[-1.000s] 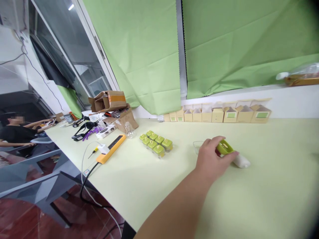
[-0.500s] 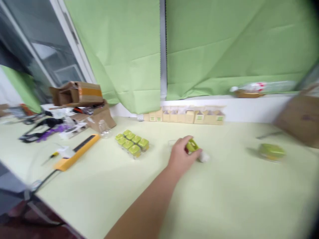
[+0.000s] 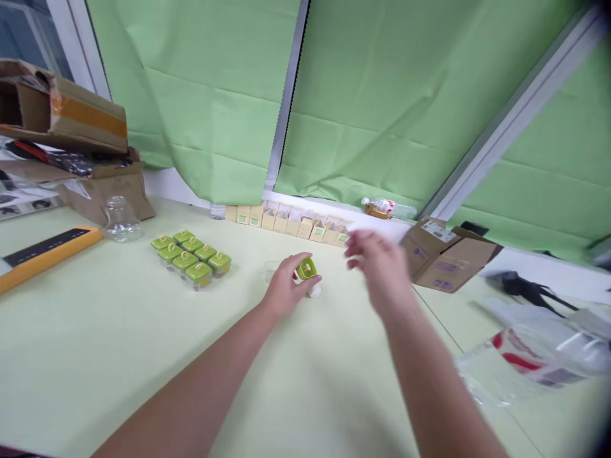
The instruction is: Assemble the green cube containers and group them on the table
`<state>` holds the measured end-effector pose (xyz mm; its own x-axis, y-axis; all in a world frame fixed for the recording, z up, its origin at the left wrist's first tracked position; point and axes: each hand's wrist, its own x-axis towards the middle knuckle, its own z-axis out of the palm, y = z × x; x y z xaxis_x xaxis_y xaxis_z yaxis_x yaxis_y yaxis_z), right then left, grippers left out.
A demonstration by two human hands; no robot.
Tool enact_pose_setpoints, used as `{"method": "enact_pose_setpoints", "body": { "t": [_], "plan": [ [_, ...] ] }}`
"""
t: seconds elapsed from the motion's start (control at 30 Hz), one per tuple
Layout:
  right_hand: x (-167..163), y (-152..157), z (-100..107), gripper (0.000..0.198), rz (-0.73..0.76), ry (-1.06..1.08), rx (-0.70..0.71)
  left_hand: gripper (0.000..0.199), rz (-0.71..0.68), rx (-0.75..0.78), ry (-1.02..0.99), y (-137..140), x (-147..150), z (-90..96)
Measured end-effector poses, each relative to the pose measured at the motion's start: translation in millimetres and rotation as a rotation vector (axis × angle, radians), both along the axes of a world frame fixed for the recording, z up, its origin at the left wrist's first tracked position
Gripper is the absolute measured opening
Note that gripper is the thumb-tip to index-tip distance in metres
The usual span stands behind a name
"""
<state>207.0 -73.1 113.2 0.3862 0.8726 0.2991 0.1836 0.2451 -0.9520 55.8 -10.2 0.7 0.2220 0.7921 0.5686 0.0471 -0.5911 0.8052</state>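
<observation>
My left hand (image 3: pixel 285 287) grips a small square green lid (image 3: pixel 307 268), its hollow side facing me, between thumb and fingers. A small white item (image 3: pixel 314 291) sits just under the lid by my thumb; its kind is unclear. Beside the fingers stands a clear container (image 3: pixel 270 270), partly covered by the hand. My right hand (image 3: pixel 379 264) is raised over the table to the right, smeared by motion with its fingers bent; whether it holds anything is not visible. Left of both hands, several clear jars with green lids (image 3: pixel 185 261) stand in two rows.
Small cardboard boxes (image 3: pixel 293 222) line the wall. A clear bottle (image 3: pixel 392 208) lies on the ledge. An open carton (image 3: pixel 443 257) and a large plastic bottle (image 3: pixel 520 359) are at right. An orange power strip (image 3: pixel 52 251), glass vessel (image 3: pixel 121 222) and stacked cartons (image 3: pixel 90 121) stand left.
My view has turned right. My right hand has come into view above the table. The left hand still holds the green lid. The lone green-lidded jar at right is no longer visible.
</observation>
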Motion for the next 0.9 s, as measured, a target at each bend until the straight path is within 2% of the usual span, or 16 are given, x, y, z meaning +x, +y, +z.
{"method": "enact_pose_setpoints", "body": {
  "t": [0.07,0.13,0.2,0.27,0.37,0.53,0.7,0.9],
  "plan": [
    [-9,0,-24,0.027,0.038,0.123,-0.171,0.05,0.002,0.04,-0.034,-7,1,5.8],
    [-15,1,-50,0.023,0.206,0.301,-0.306,0.05,-0.025,0.04,-0.074,-15,2,11.9],
    [-18,2,-69,0.019,0.439,0.422,-0.317,0.05,-0.08,0.006,-0.119,-23,2,17.7],
    [-19,1,-78,0.019,0.543,0.515,-0.278,0.047,-0.137,-0.027,-0.152,-30,2,22.9],
    [-20,0,-79,0.025,0.541,0.569,-0.234,0.041,-0.195,-0.047,-0.181,-36,2,29.5],
    [-20,-2,-75,0.033,0.489,0.457,-0.193,0.037,-0.265,-0.086,-0.216,-39,1,35.3],
    [-26,1,-78,0.025,0.359,0.379,-0.175,0.037,-0.201,-0.13,-0.246,-36,0,35.5],
    [-37,1,-76,0.026,0.328,0.414,-0.149,0.041,-0.186,-0.152,-0.288,-39,1,38.3]
  ]
}}
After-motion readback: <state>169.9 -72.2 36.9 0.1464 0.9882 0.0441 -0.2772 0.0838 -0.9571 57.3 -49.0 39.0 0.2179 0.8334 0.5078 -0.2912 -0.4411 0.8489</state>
